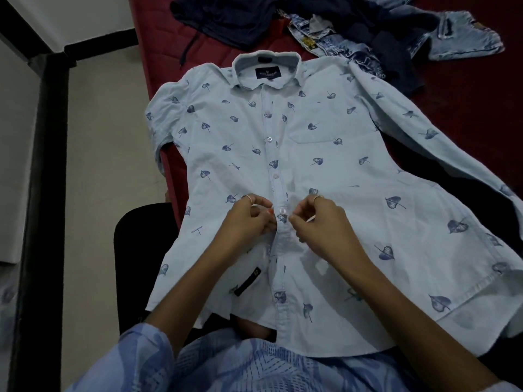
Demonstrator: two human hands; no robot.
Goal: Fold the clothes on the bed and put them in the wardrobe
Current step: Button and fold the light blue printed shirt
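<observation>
Sleeve and lap: patterned blue sleeve (135, 360) and garment of the person fill the bottom edge, closest to the camera; the shirt hem lies over the lap.
Floor: pale floor (113, 137) runs down the left, crossed by a dark frame (45, 165).
Chair: black rounded seat edge (133, 236) shows just left of the shirt's lower half, partly covered by it.
Left hand: left hand (249, 219) has curled fingers pinching the shirt's placket edge, just left of a button; a ring sits on one finger.
Shirt: pale blue shirt (311, 165) with dark leaf prints lies front-up on the bed, near its left edge; collar points away from the camera, hem toward the person, so the long axis runs near to far. Its left-side sleeve hangs off the bed edge; the other sleeve stretches out to the right.
Button: white button (282, 211) sits between the two hands on the placket.
Right hand: right hand (314, 222) pinches the placket fabric just right of the button, fingers curled, ring visible.
Bed: dark red bed (481, 94) surface shows around the shirt.
Beyond the collar: dark navy garment (220, 21) at left, faded jeans (458, 38) at right, bunched and touching the shirt's far shoulder.
</observation>
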